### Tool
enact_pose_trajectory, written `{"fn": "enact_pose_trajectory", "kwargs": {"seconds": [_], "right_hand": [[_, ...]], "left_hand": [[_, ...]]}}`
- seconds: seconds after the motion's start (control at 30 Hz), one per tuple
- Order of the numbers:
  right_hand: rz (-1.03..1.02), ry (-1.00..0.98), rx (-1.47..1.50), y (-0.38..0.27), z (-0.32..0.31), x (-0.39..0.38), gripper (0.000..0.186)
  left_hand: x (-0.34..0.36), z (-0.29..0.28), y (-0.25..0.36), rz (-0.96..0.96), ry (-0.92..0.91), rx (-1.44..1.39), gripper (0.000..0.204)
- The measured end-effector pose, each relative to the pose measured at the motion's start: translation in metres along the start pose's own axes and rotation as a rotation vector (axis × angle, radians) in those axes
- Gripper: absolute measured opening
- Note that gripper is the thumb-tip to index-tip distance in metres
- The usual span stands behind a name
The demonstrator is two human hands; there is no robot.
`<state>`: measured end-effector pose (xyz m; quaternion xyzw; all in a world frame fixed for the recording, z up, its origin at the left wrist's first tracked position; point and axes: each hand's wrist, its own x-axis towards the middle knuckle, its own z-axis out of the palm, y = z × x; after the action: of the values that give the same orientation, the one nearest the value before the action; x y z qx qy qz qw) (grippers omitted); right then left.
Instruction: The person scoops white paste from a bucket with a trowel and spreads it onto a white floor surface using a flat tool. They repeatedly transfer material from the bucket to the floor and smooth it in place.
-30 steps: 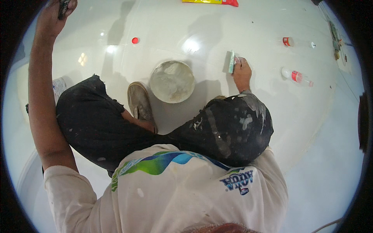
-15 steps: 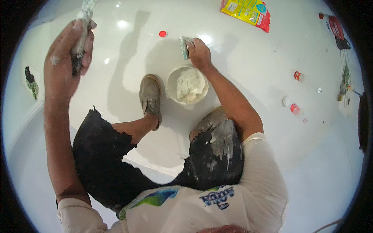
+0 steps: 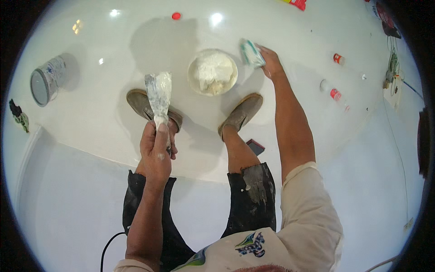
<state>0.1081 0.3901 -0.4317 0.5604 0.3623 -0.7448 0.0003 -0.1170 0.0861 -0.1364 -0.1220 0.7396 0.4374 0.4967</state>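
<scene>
My left hand (image 3: 156, 152) is closed around the handle of a putty knife (image 3: 158, 93). Its blade points away from me and is smeared with white paste. To the right, my right hand (image 3: 272, 63) grips a flat, teal-and-white spreader (image 3: 252, 53), blurred by motion and streaked with white. Between the two tools, on the floor, sits a white bowl (image 3: 190, 78) holding a mound of white putty (image 3: 212, 67). Neither tool touches the bowl.
My shoes (image 3: 243, 113) stand either side of the bowl's near edge. A metal can (image 3: 47, 81) lies on its side at the left. Plastic bottles (image 3: 335, 94) lie at the right, a red cap (image 3: 176, 16) beyond the bowl, and a dark rectangular object (image 3: 256, 147) beside my right leg.
My left hand has come from the upper left to the middle with the putty knife. My right hand has moved rightward, away from the bowl, with the spreader. The can has come into view.
</scene>
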Motion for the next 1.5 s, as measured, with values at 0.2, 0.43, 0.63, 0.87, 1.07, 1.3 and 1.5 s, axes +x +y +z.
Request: {"fn": "enact_pose_trajectory", "kwargs": {"seconds": [0.2, 0.43, 0.63, 0.87, 1.07, 1.3, 1.5], "right_hand": [[0.085, -0.216, -0.292, 0.027, 0.056, 0.005, 0.040], [-0.132, 0.314, 0.192, 0.114, 0.040, -0.038, 0.035], [-0.309, 0.988, -1.233, 0.123, -0.016, -0.012, 0.028], [-0.850, 0.840, -0.600, 0.066, 0.211, 0.048, 0.020], [-0.825, 0.642, -0.583, 0.056, 0.250, 0.051, 0.021], [-0.641, 0.851, -0.518, 0.043, 0.143, 0.049, 0.021], [-0.861, 0.726, -0.623, 0.047, 0.274, 0.053, 0.019]], "left_hand": [[0.011, 0.004, -0.013, 0.044, -0.091, -0.006, 0.026], [0.018, -0.023, -0.021, -0.035, -0.055, -0.020, 0.026], [0.019, -0.038, -0.020, -0.102, -0.071, -0.029, 0.028], [0.029, -0.055, -0.019, -0.062, -0.068, -0.062, 0.027], [0.036, -0.063, -0.011, -0.031, 0.002, -0.098, 0.028], [0.041, -0.072, 0.005, -0.075, 0.033, -0.174, 0.026], [0.045, -0.075, 0.013, -0.037, 0.028, -0.231, 0.022]]}}
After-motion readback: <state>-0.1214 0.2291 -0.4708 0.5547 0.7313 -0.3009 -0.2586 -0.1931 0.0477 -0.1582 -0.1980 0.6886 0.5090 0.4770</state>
